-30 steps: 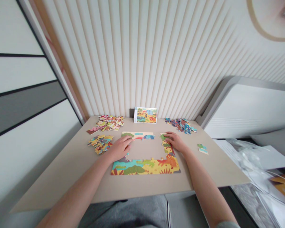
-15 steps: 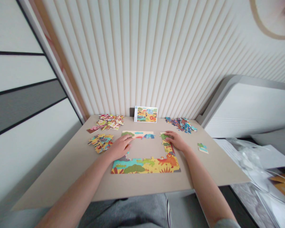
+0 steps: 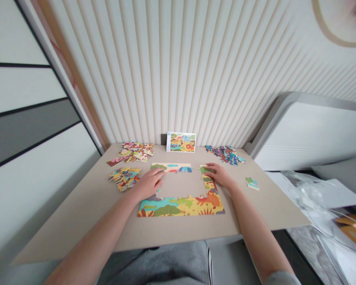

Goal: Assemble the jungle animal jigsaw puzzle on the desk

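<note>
The left hand (image 3: 150, 183) lies flat and open, palm down, fingertips touching the left end of the top strip (image 3: 174, 168). The right hand (image 3: 221, 175) also rests open, its fingers on the head of the right column (image 3: 210, 186), which joins the bottom strip (image 3: 178, 206). A left pile (image 3: 125, 179) and a right pile (image 3: 225, 153) flank them on the table (image 3: 77, 221). A card (image 3: 180, 141) stands at the back edge.

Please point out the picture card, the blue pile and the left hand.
picture card (image 3: 180, 142), head view, its middle
blue pile (image 3: 225, 153), head view, heap centre
left hand (image 3: 150, 183), head view, its back
</note>
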Demonstrator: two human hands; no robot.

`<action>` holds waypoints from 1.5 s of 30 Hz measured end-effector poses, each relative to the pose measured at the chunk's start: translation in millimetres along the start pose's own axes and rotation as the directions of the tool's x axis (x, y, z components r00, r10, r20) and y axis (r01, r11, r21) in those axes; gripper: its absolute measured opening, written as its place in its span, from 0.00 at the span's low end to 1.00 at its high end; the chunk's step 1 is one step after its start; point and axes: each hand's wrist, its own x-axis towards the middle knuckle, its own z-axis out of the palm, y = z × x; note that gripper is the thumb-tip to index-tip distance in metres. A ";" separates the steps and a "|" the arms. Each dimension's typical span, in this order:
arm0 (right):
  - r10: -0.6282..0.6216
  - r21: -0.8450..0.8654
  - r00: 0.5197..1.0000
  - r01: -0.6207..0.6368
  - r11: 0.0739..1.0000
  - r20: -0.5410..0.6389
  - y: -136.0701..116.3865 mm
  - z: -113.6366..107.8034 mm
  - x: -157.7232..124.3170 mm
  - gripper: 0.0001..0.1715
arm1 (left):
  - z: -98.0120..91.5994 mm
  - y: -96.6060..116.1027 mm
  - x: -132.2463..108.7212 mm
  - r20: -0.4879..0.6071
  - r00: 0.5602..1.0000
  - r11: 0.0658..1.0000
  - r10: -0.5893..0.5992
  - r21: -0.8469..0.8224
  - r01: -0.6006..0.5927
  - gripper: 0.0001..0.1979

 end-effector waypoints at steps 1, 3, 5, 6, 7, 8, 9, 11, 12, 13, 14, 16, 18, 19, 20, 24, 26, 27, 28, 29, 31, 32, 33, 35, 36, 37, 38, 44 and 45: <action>0.000 -0.011 1.000 0.000 1.000 -0.005 -1.5 0.4 -0.6 0.19 | 0.0 0.0 0.0 -0.001 1.000 1.000 -0.001 -0.001 0.001 0.21; -0.002 -0.045 1.000 0.001 0.999 -0.024 -4.6 -0.6 -2.5 0.20 | 0.1 -0.1 0.2 -0.006 1.000 1.000 -0.001 -0.004 0.000 0.21; 0.027 -0.115 0.997 -0.036 0.993 -0.078 -5.7 -5.7 -6.9 0.20 | 0.2 -0.3 0.5 -0.010 1.000 1.000 0.005 -0.003 -0.005 0.21; 0.053 -0.150 0.992 -0.071 0.986 -0.118 -4.8 -10.1 -10.7 0.20 | 0.3 -0.4 0.6 -0.011 1.000 1.000 0.008 0.002 -0.008 0.21; 0.093 -0.183 0.980 -0.125 0.975 -0.174 -2.6 -15.5 -15.7 0.20 | 0.5 -0.6 0.7 -0.012 1.000 1.000 0.010 0.008 -0.010 0.21; 0.149 -0.215 0.959 -0.203 0.955 -0.243 0.6 -21.9 -22.1 0.20 | 0.7 -0.7 0.7 -0.013 1.000 1.000 0.012 0.015 -0.012 0.21; 0.211 -0.235 0.928 -0.289 0.928 -0.307 4.7 -28.6 -29.8 0.22 | 0.9 -0.9 0.7 -0.013 1.000 1.000 0.013 0.021 -0.013 0.21; 0.400 -0.281 0.797 -0.554 0.784 -0.453 14.2 -41.7 -47.1 0.23 | 1.3 -1.2 0.7 -0.014 1.000 0.999 0.019 0.029 -0.019 0.21; 0.502 -0.291 0.714 -0.676 0.677 -0.488 18.7 -47.2 -55.7 0.25 | 1.5 -1.4 0.6 -0.014 1.000 0.999 0.023 0.031 -0.022 0.21; 0.596 -0.290 0.626 -0.772 0.566 -0.504 22.6 -51.7 -63.5 0.26 | 1.8 -1.6 0.6 -0.013 1.000 0.999 0.025 0.032 -0.025 0.21; 0.659 -0.290 0.560 -0.827 0.481 -0.502 25.6 -55.1 -69.9 0.28 | 2.1 -1.8 0.5 -0.012 1.000 0.999 0.025 0.033 -0.025 0.21; 0.723 -0.293 0.499 -0.866 0.405 -0.477 28.4 -58.7 -77.4 0.28 | 2.7 -2.2 0.6 -0.011 1.000 0.999 0.019 0.032 -0.018 0.22; 0.716 -0.310 0.540 -0.841 0.442 -0.444 27.8 -59.2 -76.9 0.26 | 3.3 -2.5 0.7 -0.013 1.000 1.000 0.009 0.029 -0.008 0.22; 0.699 -0.324 0.578 -0.816 0.479 -0.421 26.7 -58.6 -74.1 0.25 | 3.4 -2.5 0.7 -0.013 1.000 1.000 0.007 0.027 -0.007 0.22; 0.675 -0.338 0.624 -0.781 0.525 -0.393 25.4 -57.7 -70.1 0.25 | 3.4 -2.4 0.7 -0.014 1.000 1.000 0.007 0.023 -0.007 0.22; 0.545 -0.357 0.795 -0.607 0.710 -0.269 23.2 -52.3 -53.8 0.30 | 2.3 -1.0 0.3 -0.016 1.000 1.000 0.004 -0.001 -0.004 0.22; 0.495 -0.336 0.830 -0.557 0.759 -0.258 26.3 -50.0 -52.2 0.34 | 1.5 -0.2 0.1 -0.014 1.000 1.000 0.000 -0.001 0.000 0.22; 0.481 -0.320 0.835 -0.547 0.773 -0.267 28.8 -49.3 -53.4 0.36 | 1.0 0.2 0.1 -0.013 1.000 1.000 -0.001 0.001 0.001 0.22; 0.473 -0.299 0.835 -0.544 0.784 -0.279 31.7 -49.0 -55.5 0.37 | 0.7 0.4 0.1 -0.013 1.000 1.000 0.000 0.002 0.000 0.22; 0.470 -0.271 0.834 -0.542 0.796 -0.289 34.8 -49.0 -58.1 0.37 | 0.4 0.6 0.1 -0.014 1.000 1.000 0.001 0.001 -0.001 0.22; 0.468 -0.212 0.836 -0.532 0.820 -0.287 40.0 -49.5 -62.4 0.36 | 0.0 0.7 0.2 -0.013 1.000 1.000 0.002 0.001 -0.002 0.22; 0.465 -0.187 0.840 -0.523 0.832 -0.279 41.6 -49.7 -63.4 0.35 | 0.0 0.6 0.2 -0.009 1.000 1.000 0.002 0.004 -0.002 0.22; 0.461 -0.167 0.844 -0.513 0.842 -0.273 42.4 -49.8 -63.5 0.34 | 0.1 0.4 0.2 -0.006 1.000 1.000 0.002 0.009 -0.002 0.22; 0.451 -0.142 0.852 -0.497 0.856 -0.266 40.8 -49.3 -61.2 0.33 | 0.7 -0.2 0.1 -0.001 1.000 1.000 -0.001 0.019 0.001 0.22; 0.445 -0.139 0.856 -0.490 0.860 -0.263 38.5 -48.7 -59.1 0.32 | 1.0 -0.5 0.0 -0.001 1.000 1.000 -0.001 0.021 0.001 0.22; 0.439 -0.129 0.858 -0.483 0.866 -0.266 35.0 -47.9 -56.7 0.32 | 1.5 -0.9 0.0 -0.002 1.000 1.000 -0.001 0.021 0.001 0.22; 0.431 -0.107 0.859 -0.473 0.874 -0.275 30.5 -47.2 -54.2 0.32 | 1.9 -1.1 0.0 -0.005 1.000 1.000 0.000 0.019 0.000 0.22; 0.435 0.421 0.850 -0.292 0.859 -0.297 -9.3 -43.8 -40.9 0.38 | 2.4 -1.2 0.3 -0.020 1.000 1.000 0.013 0.013 -0.013 0.21; 0.442 0.513 0.856 -0.262 0.818 -0.268 -15.1 -43.1 -39.3 0.36 | 2.1 -0.9 0.3 -0.022 1.000 1.000 0.013 0.010 -0.013 0.22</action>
